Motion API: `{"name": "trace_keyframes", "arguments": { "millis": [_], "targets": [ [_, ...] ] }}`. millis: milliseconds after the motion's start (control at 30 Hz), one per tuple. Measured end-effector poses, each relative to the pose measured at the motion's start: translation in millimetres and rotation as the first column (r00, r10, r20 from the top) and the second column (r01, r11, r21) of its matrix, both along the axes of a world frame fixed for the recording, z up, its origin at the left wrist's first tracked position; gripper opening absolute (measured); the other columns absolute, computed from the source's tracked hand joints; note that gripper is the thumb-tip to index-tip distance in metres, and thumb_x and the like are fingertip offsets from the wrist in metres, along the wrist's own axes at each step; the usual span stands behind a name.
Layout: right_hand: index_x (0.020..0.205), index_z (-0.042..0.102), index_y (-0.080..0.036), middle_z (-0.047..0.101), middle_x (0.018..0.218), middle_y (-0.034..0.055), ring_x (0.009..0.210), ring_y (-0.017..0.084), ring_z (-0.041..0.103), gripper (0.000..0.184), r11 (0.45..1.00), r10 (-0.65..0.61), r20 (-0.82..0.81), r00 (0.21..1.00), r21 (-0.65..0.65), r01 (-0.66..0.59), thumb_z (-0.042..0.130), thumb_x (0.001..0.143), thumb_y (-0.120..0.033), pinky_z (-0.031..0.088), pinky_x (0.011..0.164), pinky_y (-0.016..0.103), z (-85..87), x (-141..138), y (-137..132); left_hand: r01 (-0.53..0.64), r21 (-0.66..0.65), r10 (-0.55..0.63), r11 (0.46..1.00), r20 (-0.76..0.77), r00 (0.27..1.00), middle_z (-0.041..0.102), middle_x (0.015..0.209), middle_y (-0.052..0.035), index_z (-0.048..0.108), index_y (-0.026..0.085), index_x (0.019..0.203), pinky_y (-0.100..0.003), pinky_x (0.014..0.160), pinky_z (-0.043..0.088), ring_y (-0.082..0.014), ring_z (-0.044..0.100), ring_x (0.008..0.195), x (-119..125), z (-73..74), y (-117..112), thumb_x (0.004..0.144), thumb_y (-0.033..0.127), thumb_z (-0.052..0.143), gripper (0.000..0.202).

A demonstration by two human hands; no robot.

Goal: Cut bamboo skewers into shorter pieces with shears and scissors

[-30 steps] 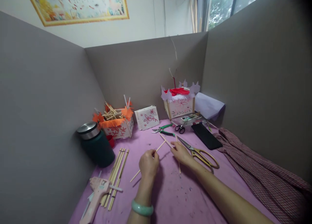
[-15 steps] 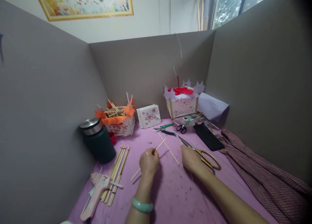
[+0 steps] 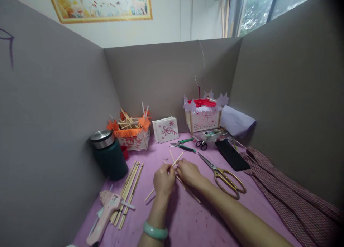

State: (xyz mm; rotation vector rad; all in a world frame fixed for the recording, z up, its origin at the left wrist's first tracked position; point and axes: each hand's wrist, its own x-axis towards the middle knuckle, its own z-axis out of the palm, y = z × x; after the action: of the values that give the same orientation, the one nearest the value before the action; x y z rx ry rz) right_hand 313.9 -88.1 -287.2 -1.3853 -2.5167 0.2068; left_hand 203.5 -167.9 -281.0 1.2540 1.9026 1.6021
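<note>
My left hand (image 3: 163,180), with a green bangle on its wrist, is closed round a thin bamboo stick (image 3: 149,195) that slants from lower left to upper right over the pink table cover (image 3: 188,222). My right hand (image 3: 189,172) is right beside it, fingers pinched on a second thin stick (image 3: 192,196) that crosses the first. The two hands touch at the crossing point. Gold-handled scissors (image 3: 225,177) lie just right of my right hand.
A row of bamboo sticks (image 3: 129,193) and a pink glue gun (image 3: 106,213) lie at left, beside a dark green flask (image 3: 109,158). Two decorated paper boxes (image 3: 133,134) (image 3: 204,118), green pruners (image 3: 181,145), small black scissors (image 3: 201,144), a phone (image 3: 232,155) and checked cloth (image 3: 290,200) sit within grey partitions.
My right hand left the spot by the gold scissors, moved left with a stick and joined my left hand. The left hand stayed put. The camera shifted slightly.
</note>
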Motion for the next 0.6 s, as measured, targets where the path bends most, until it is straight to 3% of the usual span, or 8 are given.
{"name": "trace_keyframes", "arguments": {
  "millis": [167,300,467,600],
  "targets": [
    [0.105,0.06,-0.008,0.057,0.111,0.0214,0.11,0.031,0.049,0.026,0.982,-0.173,-0.063,0.983,0.066,0.177,0.042,0.087,-0.017,0.036,0.088,0.039,11.2,3.0,62.7,-0.003,-0.016,0.0,1.0,-0.151,0.989,0.07,0.075,-0.0049,0.074,0.025,0.075,-0.025,0.066,0.036,-0.0181,0.059,0.068,1.3,-5.8,4.3,0.073,0.019,0.06,0.016],
    [0.094,0.062,-0.009,0.062,0.103,0.016,0.103,0.026,0.053,0.017,0.983,-0.18,-0.118,0.976,0.012,0.183,0.048,0.085,-0.014,0.037,0.088,0.04,9.5,-0.1,90.2,0.02,-0.039,-0.027,0.999,-0.177,0.984,0.071,0.076,-0.0058,0.074,0.024,0.077,-0.026,0.067,0.039,-0.0195,0.061,0.07,2.8,-8.5,6.4,0.075,0.022,0.057,0.017],
    [0.09,0.059,-0.011,0.061,0.102,0.0167,0.099,0.024,0.053,0.013,0.99,-0.139,-0.334,0.932,-0.058,0.127,0.05,0.083,-0.016,0.039,0.085,0.034,23.7,-2.4,83.7,0.018,-0.006,-0.018,1.0,-0.1,0.995,0.071,0.074,-0.0045,0.074,0.023,0.078,-0.026,0.067,0.041,-0.0189,0.062,0.069,-5.2,-3.6,6.5,0.075,0.027,0.058,0.016],
    [0.09,0.054,-0.017,0.058,0.083,0.0066,0.081,0.019,0.054,0.019,0.99,-0.088,-0.568,0.819,-0.142,0.008,0.04,0.088,-0.028,0.043,0.072,0.03,51.4,20.2,54.0,0.029,0.065,-0.038,0.997,0.152,0.988,0.069,0.07,-0.0044,0.074,0.018,0.081,-0.023,0.059,0.042,-0.0147,0.057,0.06,-14.3,9.0,3.7,0.071,0.033,0.065,0.021]
  ]
}}
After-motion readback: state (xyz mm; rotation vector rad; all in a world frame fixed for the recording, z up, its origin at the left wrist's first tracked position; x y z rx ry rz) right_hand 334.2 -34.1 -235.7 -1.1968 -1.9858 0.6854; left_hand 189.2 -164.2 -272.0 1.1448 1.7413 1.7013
